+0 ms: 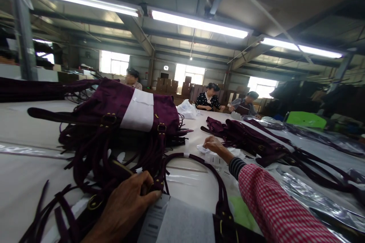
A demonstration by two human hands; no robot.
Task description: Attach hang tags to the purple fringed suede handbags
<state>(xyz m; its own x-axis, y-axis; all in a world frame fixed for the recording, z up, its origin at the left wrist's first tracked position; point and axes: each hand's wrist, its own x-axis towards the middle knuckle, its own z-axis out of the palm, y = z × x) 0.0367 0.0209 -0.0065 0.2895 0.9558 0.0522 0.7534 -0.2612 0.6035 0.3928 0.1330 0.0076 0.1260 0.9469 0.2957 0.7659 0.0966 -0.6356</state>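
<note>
A dark purple handbag lies close in front of me, with a sheet of white paper (186, 222) around its middle and an arched strap (218, 178). At the strap's left end, my left hand (127, 201) is closed, its fingers curled round the strap by the rivets. Beside its thumb is a printed white label (155, 212). My right hand (213, 145) is stretched forward, fingertips bent down and together on thin, pale plastic pieces (218, 159) with printed labels. What those fingertips hold is hidden.
A stack of purple fringed handbags (94, 100) with a white paper band (139, 110) rises at left. More purple bags (242, 136) and clear plastic sheets (310, 193) lie at right. Several co-workers, including one in dark clothing (208, 100), are across the white table (25, 129).
</note>
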